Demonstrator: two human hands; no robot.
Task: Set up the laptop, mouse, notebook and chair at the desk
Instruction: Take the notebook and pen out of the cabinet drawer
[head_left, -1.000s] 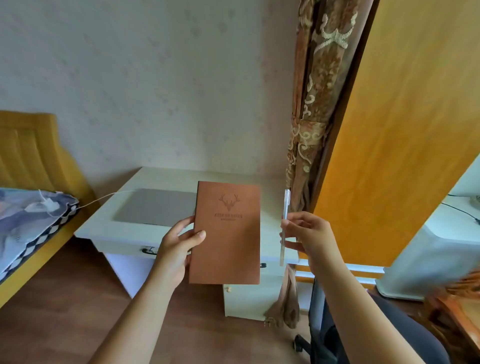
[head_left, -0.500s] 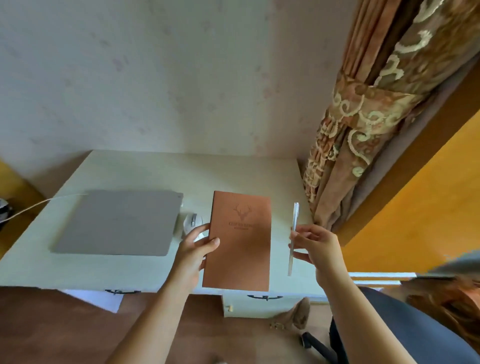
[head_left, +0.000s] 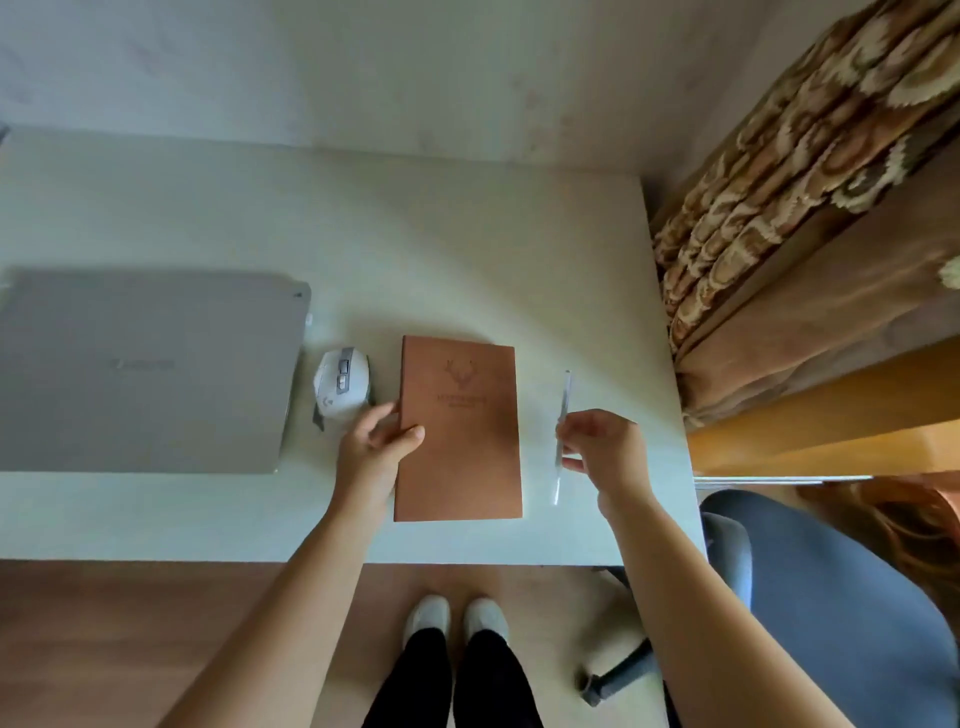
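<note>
Notebook (head_left: 458, 428) now down on the desk (head_left: 467, 249), left hand (head_left: 371, 454) still gripping it; right hand (head_left: 605, 454) pinches a pen (head_left: 562, 415); chair (head_left: 831, 597) remains.

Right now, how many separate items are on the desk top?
4. Closed laptop at left; mouse beside it; notebook centre, left hand on its edge; pen right of it, in the right hand. Nothing seems hidden.

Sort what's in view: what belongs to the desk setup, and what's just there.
Job: laptop, closed; mouse; notebook under left hand; chair; desk.
Just there: pen in right hand; curtain.
</note>
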